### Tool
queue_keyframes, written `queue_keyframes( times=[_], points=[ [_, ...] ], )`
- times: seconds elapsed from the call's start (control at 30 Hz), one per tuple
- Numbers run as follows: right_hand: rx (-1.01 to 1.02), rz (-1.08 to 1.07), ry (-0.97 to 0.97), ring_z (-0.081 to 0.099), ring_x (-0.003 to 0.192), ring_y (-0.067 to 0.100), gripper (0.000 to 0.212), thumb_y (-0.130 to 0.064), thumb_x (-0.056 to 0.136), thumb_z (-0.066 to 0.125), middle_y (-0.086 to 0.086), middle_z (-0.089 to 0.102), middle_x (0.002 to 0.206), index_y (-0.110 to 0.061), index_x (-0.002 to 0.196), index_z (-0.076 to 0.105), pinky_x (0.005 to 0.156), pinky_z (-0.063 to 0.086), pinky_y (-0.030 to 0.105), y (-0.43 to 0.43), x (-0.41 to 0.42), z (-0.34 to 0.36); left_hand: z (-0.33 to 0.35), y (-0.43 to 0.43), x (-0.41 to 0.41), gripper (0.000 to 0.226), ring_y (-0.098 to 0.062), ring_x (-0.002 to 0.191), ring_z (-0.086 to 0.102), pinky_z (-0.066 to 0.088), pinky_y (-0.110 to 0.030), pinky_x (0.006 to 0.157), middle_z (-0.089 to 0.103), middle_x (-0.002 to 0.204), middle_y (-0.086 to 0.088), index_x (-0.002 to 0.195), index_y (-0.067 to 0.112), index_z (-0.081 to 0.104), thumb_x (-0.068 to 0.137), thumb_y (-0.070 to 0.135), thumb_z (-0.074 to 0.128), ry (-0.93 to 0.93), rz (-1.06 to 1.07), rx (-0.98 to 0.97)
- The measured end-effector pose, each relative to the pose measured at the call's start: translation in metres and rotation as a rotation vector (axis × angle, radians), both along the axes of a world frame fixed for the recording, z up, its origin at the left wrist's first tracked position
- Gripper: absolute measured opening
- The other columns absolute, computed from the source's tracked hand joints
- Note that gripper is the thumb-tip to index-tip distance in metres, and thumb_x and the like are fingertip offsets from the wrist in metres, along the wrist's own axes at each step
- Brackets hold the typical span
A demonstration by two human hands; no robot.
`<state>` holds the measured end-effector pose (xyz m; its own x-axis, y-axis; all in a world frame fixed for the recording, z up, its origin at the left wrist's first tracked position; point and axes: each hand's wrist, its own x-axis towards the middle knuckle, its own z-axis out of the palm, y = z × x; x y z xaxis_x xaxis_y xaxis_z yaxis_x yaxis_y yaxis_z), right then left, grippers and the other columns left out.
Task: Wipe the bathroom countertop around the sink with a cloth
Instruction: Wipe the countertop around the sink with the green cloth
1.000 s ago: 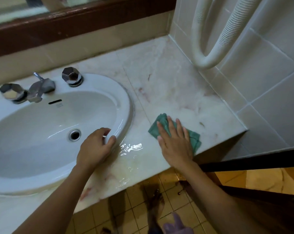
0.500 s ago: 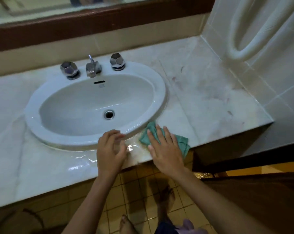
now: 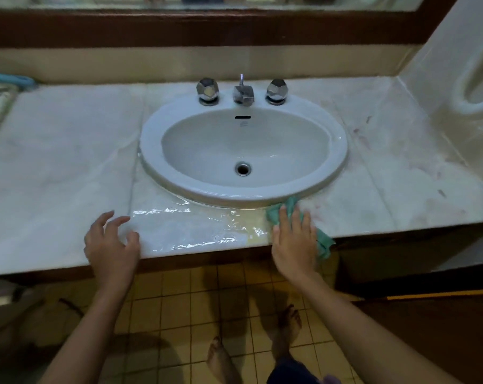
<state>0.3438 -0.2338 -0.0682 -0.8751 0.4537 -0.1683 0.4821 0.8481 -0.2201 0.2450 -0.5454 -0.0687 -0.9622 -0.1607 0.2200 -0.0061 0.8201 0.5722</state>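
Pale marble makes up the countertop (image 3: 68, 167), smooth and shiny, with faint pink and brown marks on the part past the right hand (image 3: 294, 242). An oval white sink (image 3: 151, 151) sits in it, with a round metal drain (image 3: 243, 168). At the back are two chunky silver knobs (image 3: 207, 90) and a short silver spout (image 3: 243, 93) between them. A dark brown wooden strip (image 3: 234, 29) runs along the wall above. The floor (image 3: 179, 300) below has small yellow square tiles, and two bare feet (image 3: 288, 322) stand on it.

A wet patch (image 3: 190, 228) shines on the counter between the two hands, in front of the sink.

The green cloth (image 3: 324, 243) is soft and crumpled. It lies under the right hand, at the front edge of the counter. Its far corner pokes out past the fingertips and touches the sink's rim. Its near corner hangs over the edge by the little finger. The right hand lies flat on it, fingers straight and a bit apart, pressing down.

The left hand (image 3: 110, 245) is at the counter's front edge with fingers spread and loosely bent, holding nothing. I cannot tell if it touches the marble.

Half a second ago the left hand was just beside the right hand, by the sink's rim. Now it is well apart from it. The cloth is in about the same spot by the rim.
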Motion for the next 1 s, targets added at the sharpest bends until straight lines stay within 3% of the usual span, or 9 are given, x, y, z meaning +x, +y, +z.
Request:
queue_keyframes(
  times=[0.13,0.27,0.37,0.5,0.7,0.8,1.0],
  points=[
    [-0.052,0.306,0.039,-0.012,0.148,0.024,0.061,-0.043,0.095,0.005,-0.001,-0.004,0.161,-0.027,0.154,0.004,0.119,-0.005,0.043,-0.067,0.015,-0.002,-0.004,-0.033,-0.032,0.031,-0.032,0.128,0.039,0.030,-0.048,0.103,0.048,0.139,-0.006,0.114,0.012,0.064,0.083,0.010,0.060,-0.008,0.039,-0.040],
    [-0.016,0.487,0.029,-0.015,0.147,0.019,0.057,-0.043,0.097,0.009,-0.005,-0.005,0.161,-0.033,0.153,0.003,0.119,-0.001,0.041,-0.065,0.017,-0.008,-0.012,-0.054,-0.051,0.031,-0.030,0.128,0.041,0.032,-0.049,0.100,0.052,0.136,-0.003,0.112,0.015,0.065,0.082,0.016,0.055,-0.010,0.069,-0.080],
    [0.027,0.470,0.037,-0.013,0.148,0.017,0.056,-0.043,0.098,0.013,-0.005,-0.002,0.161,-0.035,0.152,0.003,0.120,0.005,0.042,-0.051,0.014,-0.010,-0.017,-0.055,-0.052,0.030,-0.029,0.127,0.040,0.034,-0.048,0.100,0.052,0.135,-0.003,0.113,0.015,0.062,0.084,0.018,0.054,-0.045,0.092,-0.084],
    [0.006,0.376,0.076,-0.012,0.148,0.016,0.059,-0.042,0.097,0.020,-0.002,0.000,0.161,-0.029,0.153,0.007,0.118,0.001,0.039,-0.062,0.004,-0.011,-0.019,-0.053,-0.053,0.029,-0.027,0.125,0.042,0.036,-0.044,0.098,0.054,0.133,-0.002,0.112,0.017,0.062,0.083,0.020,0.056,-0.038,0.129,-0.058],
    [0.078,0.524,0.106,-0.002,0.149,0.017,0.059,-0.046,0.098,0.024,0.001,0.006,0.161,-0.024,0.153,0.016,0.120,0.008,0.038,-0.086,-0.040,-0.011,-0.021,-0.055,-0.054,0.030,-0.030,0.118,0.048,0.040,-0.044,0.091,0.058,0.128,-0.003,0.109,0.016,0.064,0.079,0.016,0.060,-0.008,0.131,-0.064],
    [0.104,0.618,0.093,-0.007,0.149,0.016,0.059,-0.046,0.099,0.023,0.001,0.002,0.162,-0.023,0.153,0.013,0.120,0.001,0.035,-0.105,-0.066,-0.010,-0.021,-0.055,-0.054,0.030,-0.030,0.117,0.049,0.039,-0.044,0.090,0.058,0.126,-0.002,0.108,0.016,0.064,0.078,0.015,0.060,-0.009,0.143,-0.062],
    [0.022,0.691,0.130,-0.006,0.148,0.015,0.059,-0.040,0.098,0.014,0.001,0.004,0.161,-0.019,0.153,0.016,0.120,0.004,0.034,-0.135,-0.113,-0.005,-0.021,-0.055,-0.053,0.032,-0.027,0.116,0.049,0.040,-0.042,0.089,0.058,0.126,0.000,0.109,0.016,0.065,0.078,0.018,0.057,-0.009,0.133,-0.059]
  ],
)
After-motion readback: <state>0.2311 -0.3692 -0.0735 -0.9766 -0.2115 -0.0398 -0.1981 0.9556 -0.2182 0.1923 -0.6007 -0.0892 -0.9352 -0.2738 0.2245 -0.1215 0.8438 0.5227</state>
